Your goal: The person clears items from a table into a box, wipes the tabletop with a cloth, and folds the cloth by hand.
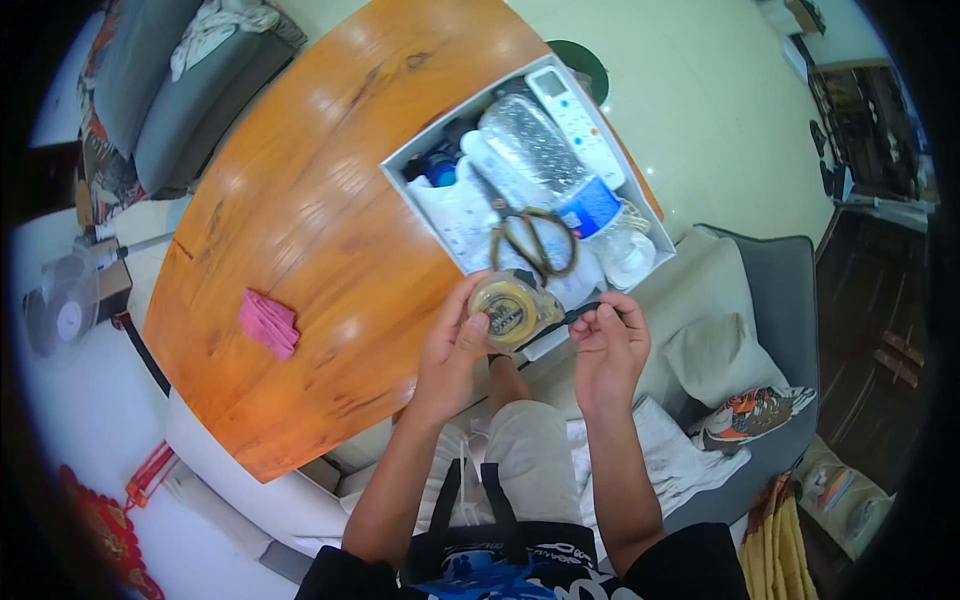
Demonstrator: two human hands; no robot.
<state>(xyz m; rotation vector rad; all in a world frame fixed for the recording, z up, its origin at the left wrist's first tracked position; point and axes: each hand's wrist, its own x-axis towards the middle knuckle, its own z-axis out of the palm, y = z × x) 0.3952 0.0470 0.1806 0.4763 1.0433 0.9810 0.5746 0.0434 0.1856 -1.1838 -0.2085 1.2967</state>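
Observation:
A round tape measure (505, 310) with a clear and yellowish case is held in front of the box's near edge. My left hand (455, 345) is wrapped round its left side. With fingers pinched, my right hand (612, 345) holds the black strap (581, 312) at the tape measure's right. Just beyond lies the white box (432, 222), filled with scissors (535, 240), a clear plastic bottle (535, 145) with a blue label, a white remote-like strip (577, 128) and white packets.
The wooden table (310, 200) carries a folded pink cloth (269, 324) on its left part. At the right is a sofa (770, 290) with cushions and a white cloth (655, 465). A grey armchair (185, 110) stands at the upper left.

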